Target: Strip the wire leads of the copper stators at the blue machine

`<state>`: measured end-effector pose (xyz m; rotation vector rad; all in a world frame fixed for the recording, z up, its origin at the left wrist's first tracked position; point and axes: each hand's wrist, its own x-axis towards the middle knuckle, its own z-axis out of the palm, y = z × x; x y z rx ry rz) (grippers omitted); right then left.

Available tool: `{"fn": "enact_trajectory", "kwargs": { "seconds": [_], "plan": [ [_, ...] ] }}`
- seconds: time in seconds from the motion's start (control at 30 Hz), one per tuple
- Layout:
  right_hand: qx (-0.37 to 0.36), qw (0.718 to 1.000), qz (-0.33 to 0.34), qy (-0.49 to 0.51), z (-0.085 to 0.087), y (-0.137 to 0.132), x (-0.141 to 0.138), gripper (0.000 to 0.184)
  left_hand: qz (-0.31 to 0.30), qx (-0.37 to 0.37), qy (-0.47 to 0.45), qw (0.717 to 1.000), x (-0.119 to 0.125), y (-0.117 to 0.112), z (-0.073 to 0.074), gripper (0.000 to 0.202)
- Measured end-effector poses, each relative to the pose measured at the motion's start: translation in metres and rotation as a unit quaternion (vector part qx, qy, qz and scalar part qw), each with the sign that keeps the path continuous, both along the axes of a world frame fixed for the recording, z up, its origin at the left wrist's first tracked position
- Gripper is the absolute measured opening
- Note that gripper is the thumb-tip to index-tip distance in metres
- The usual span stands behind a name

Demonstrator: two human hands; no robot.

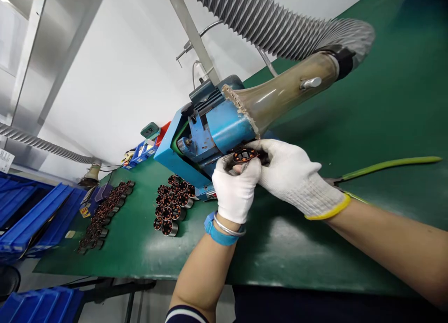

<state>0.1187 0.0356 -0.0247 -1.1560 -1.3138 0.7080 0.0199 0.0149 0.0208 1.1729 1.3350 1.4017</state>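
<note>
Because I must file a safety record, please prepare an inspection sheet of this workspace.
Surface: glossy green tabletop.
Job's things: round dark ring with copper-coloured inside, at the blue metal machine; similar ring-shaped parts stand in two groups.
Clutter: green-handled metal tool, partly hidden by the right forearm.
Grippers: left hand and right hand, both in white knit gloves, hold the ring.
Cables: thin cable by the slanted metal post.
Surroundings: grey corrugated hose above; blue plastic bins at picture left.
</note>
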Motion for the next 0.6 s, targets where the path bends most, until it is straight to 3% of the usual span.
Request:
{"fn": "enact_trajectory", "kwargs": {
  "seconds": [0.17, 0.3, 0.4, 0.5, 0.6],
  "plan": [
    [-0.013, 1.0, -0.026, -0.008, 0.004, -0.002, -0.001, 0.034, 0.005, -0.016, 0.034, 0.999, 0.001, 0.002, -0.002, 0.034],
    [0.005, 1.0, -0.025, -0.003, -0.002, -0.021, 0.002, 0.039, -0.017, -0.003, 0.071, 0.997, -0.005, -0.015, -0.007, 0.037],
    [0.057, 0.998, 0.035, -0.015, -0.012, -0.037, 0.008, 0.04, -0.115, 0.024, 0.078, 0.99, -0.024, -0.032, -0.016, 0.062],
    [0.101, 0.99, 0.066, -0.068, -0.02, -0.042, 0.013, 0.045, -0.244, 0.015, 0.007, 0.97, -0.048, -0.037, -0.028, 0.094],
    [0.114, 0.983, 0.084, -0.12, -0.022, -0.038, 0.019, 0.046, -0.26, -0.03, -0.06, 0.963, -0.063, -0.031, -0.037, 0.092]
  ]
}}
